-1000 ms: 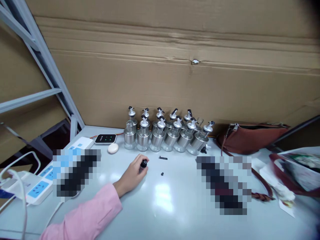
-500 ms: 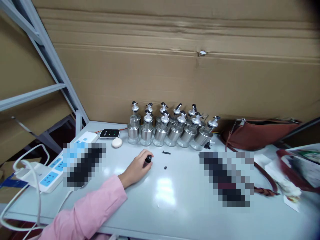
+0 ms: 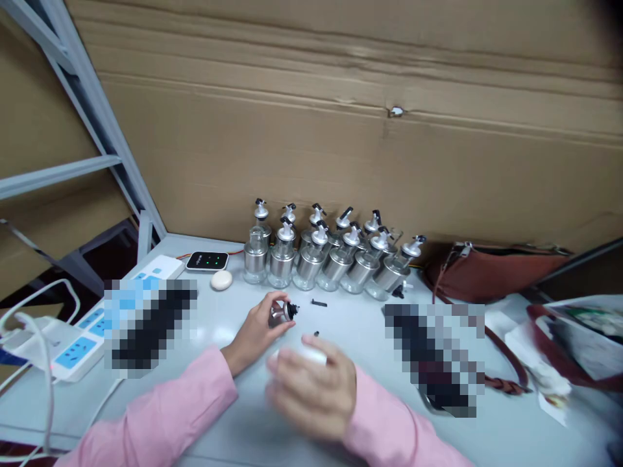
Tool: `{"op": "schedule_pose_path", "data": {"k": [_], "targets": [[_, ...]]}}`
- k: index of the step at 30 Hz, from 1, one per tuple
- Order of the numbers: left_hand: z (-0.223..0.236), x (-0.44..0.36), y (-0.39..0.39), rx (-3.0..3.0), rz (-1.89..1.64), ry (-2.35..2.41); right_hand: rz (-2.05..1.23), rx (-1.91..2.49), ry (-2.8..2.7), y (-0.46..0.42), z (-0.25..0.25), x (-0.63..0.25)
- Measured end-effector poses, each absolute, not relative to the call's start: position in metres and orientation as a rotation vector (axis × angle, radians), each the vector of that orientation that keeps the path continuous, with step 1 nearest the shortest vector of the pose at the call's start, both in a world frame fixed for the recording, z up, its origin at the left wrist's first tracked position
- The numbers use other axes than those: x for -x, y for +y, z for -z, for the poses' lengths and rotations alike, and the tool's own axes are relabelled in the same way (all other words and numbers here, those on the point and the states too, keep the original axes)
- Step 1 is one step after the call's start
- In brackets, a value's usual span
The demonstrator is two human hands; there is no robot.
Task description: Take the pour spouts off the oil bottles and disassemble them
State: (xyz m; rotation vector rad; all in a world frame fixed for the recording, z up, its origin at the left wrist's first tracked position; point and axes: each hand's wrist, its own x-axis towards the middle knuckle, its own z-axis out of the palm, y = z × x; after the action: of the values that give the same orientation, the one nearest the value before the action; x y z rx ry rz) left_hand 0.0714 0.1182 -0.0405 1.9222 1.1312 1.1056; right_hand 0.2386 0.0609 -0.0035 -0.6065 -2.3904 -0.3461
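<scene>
"How do the hands stand?"

"The right hand (image 3: 318,392), nearest, is too blurred to tell if it grips anything. Beyond it, the left hand (image 3: 254,332) pinches one black-tipped fitting (image 3: 292,311) sideways, probably to leave the tip reachable."

"And past them?"

"One black cap (image 3: 317,334) beyond the right hand, then one black strip (image 3: 319,303); farther, six front-row bottles (image 3: 307,264), five topped with pourers (image 3: 319,235), lined up perhaps to spare working room."
</scene>
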Motion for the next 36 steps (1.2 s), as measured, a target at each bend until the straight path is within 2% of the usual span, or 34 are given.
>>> {"op": "schedule_pose_path", "data": {"k": [3,6,14,24,36], "targets": [[0.045,-0.071,0.118,-2.041,-1.153,1.115,0.423,0.596,-2.109,0.107,0.007,-0.248],[0.048,-0.07,0.119,-2.303,-1.172,1.062,0.271,0.737,-2.108,0.128,0.012,-0.258],[0.043,-0.072,0.123,-2.515,-1.202,0.963,-0.133,0.915,-2.187,0.124,0.029,-0.256],[0.041,-0.072,0.124,-2.535,-1.199,0.955,-0.261,0.934,-2.168,0.122,0.029,-0.258],[0.042,-0.072,0.125,-2.526,-1.225,0.924,-0.023,0.909,-2.207,0.123,0.027,-0.258]]}}
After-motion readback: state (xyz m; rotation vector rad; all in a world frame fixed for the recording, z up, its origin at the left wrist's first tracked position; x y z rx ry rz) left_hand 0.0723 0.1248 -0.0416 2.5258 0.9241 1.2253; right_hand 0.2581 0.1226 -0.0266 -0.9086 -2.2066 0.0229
